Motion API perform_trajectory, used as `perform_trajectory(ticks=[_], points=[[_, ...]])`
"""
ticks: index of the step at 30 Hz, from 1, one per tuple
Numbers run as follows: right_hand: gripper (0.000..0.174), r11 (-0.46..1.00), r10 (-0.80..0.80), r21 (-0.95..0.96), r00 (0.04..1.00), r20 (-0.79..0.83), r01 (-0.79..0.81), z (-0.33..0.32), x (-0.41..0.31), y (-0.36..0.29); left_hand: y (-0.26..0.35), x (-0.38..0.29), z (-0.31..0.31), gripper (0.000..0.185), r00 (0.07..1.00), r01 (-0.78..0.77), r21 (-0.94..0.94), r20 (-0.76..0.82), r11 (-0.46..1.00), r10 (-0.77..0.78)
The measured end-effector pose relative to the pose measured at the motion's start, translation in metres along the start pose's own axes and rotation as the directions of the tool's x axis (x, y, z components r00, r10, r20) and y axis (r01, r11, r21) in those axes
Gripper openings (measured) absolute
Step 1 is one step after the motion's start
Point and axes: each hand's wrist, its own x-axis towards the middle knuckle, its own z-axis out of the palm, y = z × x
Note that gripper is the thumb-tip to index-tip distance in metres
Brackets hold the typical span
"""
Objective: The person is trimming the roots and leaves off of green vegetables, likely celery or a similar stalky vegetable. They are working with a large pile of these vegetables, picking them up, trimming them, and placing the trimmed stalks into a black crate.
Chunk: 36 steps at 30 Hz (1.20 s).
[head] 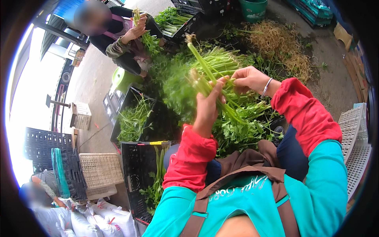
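Observation:
My left hand (208,100) grips a small bunch of leafy celery stalks (204,84), root ends up and leaves hanging down over my lap. One thicker stalk (200,56) sticks out above the rest. To its right, my right hand (251,81) has thumb and forefinger pinched together on a thin green stem (229,81) beside the bunch. Behind both hands lies a large heap of celery (222,60), stalk ends to the right and leaves to the left. The leaves at left are blurred.
A black crate (130,174) with a few stalks stands at my left, another crate with celery (134,118) beyond it. Across the heap sits a co-worker (121,35) holding celery. Brown root trimmings (281,47) and a green bucket (253,10) lie beyond. White baskets (352,133) stand right.

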Motion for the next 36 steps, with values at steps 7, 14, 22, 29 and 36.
perform_trajectory(ticks=[7,14,22,29,36], points=[[0.011,0.609,-0.54,-0.736,0.834,-0.114,0.294,0.004,-0.006,-0.005,-0.005,-0.004,-0.001,0.014,1.0,0.014,0.027,0.025,1.0,-0.014],[0.013,0.529,-0.525,-0.83,0.837,-0.157,0.176,-0.023,0.0,0.002,0.007,-0.006,0.001,0.012,0.999,0.035,-0.059,0.03,0.998,-0.033],[0.021,0.488,-0.263,-0.869,0.937,-0.231,-0.078,-0.093,-0.021,-0.033,0.004,-0.003,0.002,0.011,0.996,0.04,0.123,0.079,0.992,-0.05],[0.025,0.923,-0.342,-0.202,0.939,-0.044,0.327,0.005,-0.006,-0.054,-0.011,-0.012,0.01,0.02,0.97,0.131,0.367,0.144,0.921,-0.195],[0.023,0.97,-0.16,-0.173,0.985,0.066,0.169,0.026,-0.004,-0.03,0.005,-0.006,-0.002,0.035,0.993,0.075,0.263,0.071,0.962,-0.097]])
